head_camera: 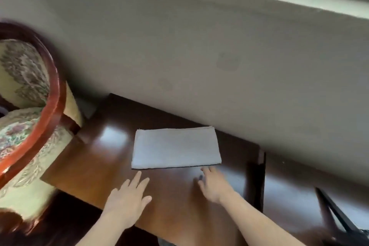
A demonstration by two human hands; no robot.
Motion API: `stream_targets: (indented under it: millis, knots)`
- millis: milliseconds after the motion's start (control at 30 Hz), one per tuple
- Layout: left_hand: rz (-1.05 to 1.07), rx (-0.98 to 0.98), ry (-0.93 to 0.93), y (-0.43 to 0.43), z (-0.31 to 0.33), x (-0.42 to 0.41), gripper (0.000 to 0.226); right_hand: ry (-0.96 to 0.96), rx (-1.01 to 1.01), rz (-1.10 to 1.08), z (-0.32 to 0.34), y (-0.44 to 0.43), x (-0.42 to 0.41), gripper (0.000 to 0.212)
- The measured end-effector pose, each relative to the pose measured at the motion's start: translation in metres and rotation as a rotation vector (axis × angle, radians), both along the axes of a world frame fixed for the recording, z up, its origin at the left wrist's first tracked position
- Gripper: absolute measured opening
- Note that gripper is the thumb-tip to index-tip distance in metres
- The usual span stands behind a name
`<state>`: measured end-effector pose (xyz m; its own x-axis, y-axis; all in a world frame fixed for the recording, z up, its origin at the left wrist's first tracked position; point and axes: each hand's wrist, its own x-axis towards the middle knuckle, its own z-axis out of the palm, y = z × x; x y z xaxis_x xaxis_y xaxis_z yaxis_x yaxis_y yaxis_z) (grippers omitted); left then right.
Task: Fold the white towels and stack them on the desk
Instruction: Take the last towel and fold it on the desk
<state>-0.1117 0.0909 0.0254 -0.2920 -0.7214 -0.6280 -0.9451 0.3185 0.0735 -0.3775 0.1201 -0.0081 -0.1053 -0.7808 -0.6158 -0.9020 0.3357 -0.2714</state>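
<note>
One white towel (pixel 176 148), folded into a flat soft rectangle, is laid on the glossy brown wooden desk (pixel 99 166) near the wall. The left hand (pixel 127 199) and right hand (pixel 214 184) are spread flat just before it, fingers straight, nothing held

A grey wall (pixel 179 46) fills twelve o'clock; a floral armchair (pixel 24 78) sits at nine; the glossy desk (pixel 95 166) catches light, perhaps a window's.
</note>
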Motion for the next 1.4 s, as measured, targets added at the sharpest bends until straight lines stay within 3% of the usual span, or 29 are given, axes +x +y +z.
stream_targets:
  millis: [233,433,500,600,700,833,933,1067,1200,1400]
  knots:
    - [-0.146,-0.032,-0.053,-0.092,-0.084,-0.007,0.076,0.167,-0.023,-0.146,-0.072,-0.083,-0.018,0.064]
    - [-0.046,-0.057,-0.035,-0.123,-0.132,-0.022,0.087,0.051,0.018,-0.273,-0.106,-0.077,-0.026,0.081]
    - [-0.008,-0.098,-0.098,-0.120,-0.132,-0.030,0.081,0.094,-0.063,-0.292,-0.107,-0.072,-0.022,0.068]
    - [-0.044,-0.096,-0.111,-0.109,-0.120,-0.036,0.073,0.006,-0.101,-0.326,-0.095,-0.069,-0.015,0.039]
    - [-0.115,-0.119,-0.169,-0.093,-0.085,-0.031,0.075,-0.088,-0.070,-0.351,-0.064,-0.057,-0.001,0.032]
    - [-0.204,-0.256,-0.201,-0.062,-0.022,-0.011,0.066,-0.164,-0.213,-0.450,-0.002,-0.019,0.015,0.025]
    - [-0.119,-0.328,-0.055,-0.029,0.035,0.007,0.052,-0.209,-0.361,-0.509,0.050,0.034,0.021,0.024]
    - [-0.180,-0.519,0.228,0.043,0.110,0.017,0.056,-0.189,-0.558,-0.565,0.128,0.124,0.021,0.025]
    - [-0.148,-0.717,0.501,0.123,0.186,0.000,0.043,-0.170,-0.743,-0.625,0.215,0.218,0.007,0.023]
    - [-0.116,-0.562,0.827,0.259,0.274,-0.051,0.035,-0.143,-0.947,-0.775,0.312,0.375,-0.019,0.015]
